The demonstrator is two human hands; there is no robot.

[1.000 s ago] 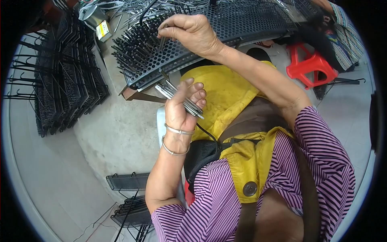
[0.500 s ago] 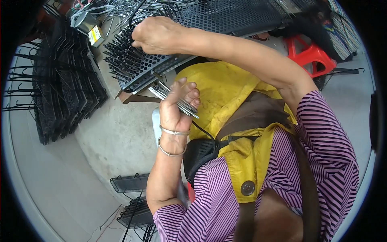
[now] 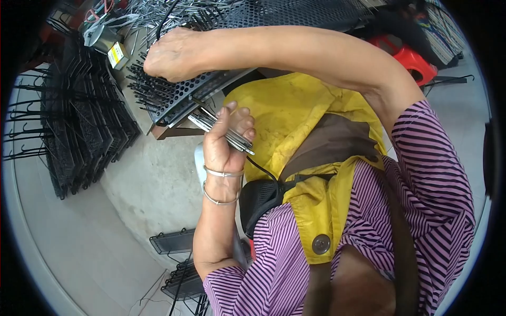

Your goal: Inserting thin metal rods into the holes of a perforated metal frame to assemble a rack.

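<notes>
A bundle of thin silver metal rods [image 3: 237, 141] lies across the palm of my left hand [image 3: 224, 138], whose thumb and curled fingers close around it. The bundle's far end comes near the front edge of a black perforated metal plate [image 3: 196, 87]. Many dark thin pins [image 3: 143, 90] stand upright in the plate's holes at its left end. Over these pins is my right hand [image 3: 176, 57], closed like a fist with its back toward me. Whatever its fingers grip is hidden beneath it. A black cord [image 3: 166, 20] rises just behind this hand.
Loose silver rods [image 3: 150, 20] lie heaped behind the plate, near a metal can [image 3: 103, 38] and a small yellow-and-white box [image 3: 117, 55]. Black wire racks [image 3: 87, 116] stand at left. A red stool [image 3: 408, 63] is at right, and a yellow apron [image 3: 269, 105] covers my lap.
My right hand has moved left over the standing pins, its arm stretching farther across. The left hand still holds the rods, almost unmoved. The whole view has shifted slightly.
</notes>
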